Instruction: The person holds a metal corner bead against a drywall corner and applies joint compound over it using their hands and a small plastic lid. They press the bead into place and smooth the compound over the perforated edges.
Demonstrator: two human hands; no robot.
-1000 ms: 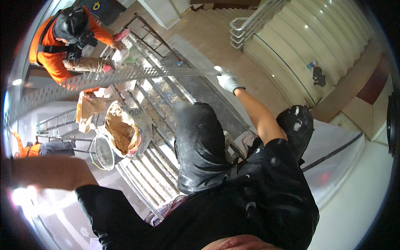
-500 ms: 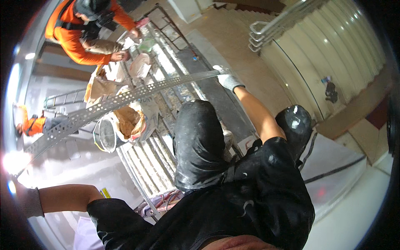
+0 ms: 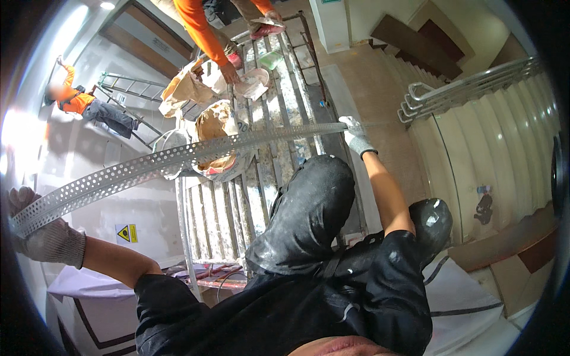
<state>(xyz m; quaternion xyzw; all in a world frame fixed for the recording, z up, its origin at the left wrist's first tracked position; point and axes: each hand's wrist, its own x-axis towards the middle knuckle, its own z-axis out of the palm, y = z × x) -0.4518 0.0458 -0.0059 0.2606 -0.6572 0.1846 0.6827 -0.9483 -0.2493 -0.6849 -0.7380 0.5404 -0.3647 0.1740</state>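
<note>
A long perforated metal corner bead [image 3: 148, 159] stretches across in front of me, slightly bowed, above a slatted scaffold platform [image 3: 199, 228]. At its left end my left hand [image 3: 50, 240], in a grey knit glove, is closed around the strip beside the wall. My right hand [image 3: 356, 135], gloved too, pinches the far right end past my raised knee. Below the middle of the bead stand an open brown paper sack [image 3: 215, 121] with a powdery inside and a clear bucket [image 3: 172, 141], both partly hidden by it.
A person in an orange sleeve [image 3: 205, 29] bends over the platform's far end, near a pink pan [image 3: 256, 78] and a green piece [image 3: 271, 60]. Another person [image 3: 80, 102] stands by a ladder [image 3: 133, 88] at the left wall. Metal railings [image 3: 427, 98] run along the right.
The view has swung, so the left hand and its end of the bead show fully. The nearer co-worker now appears more upright, one hand lifted off the platform holding something flat. Both my hands keep their hold.
</note>
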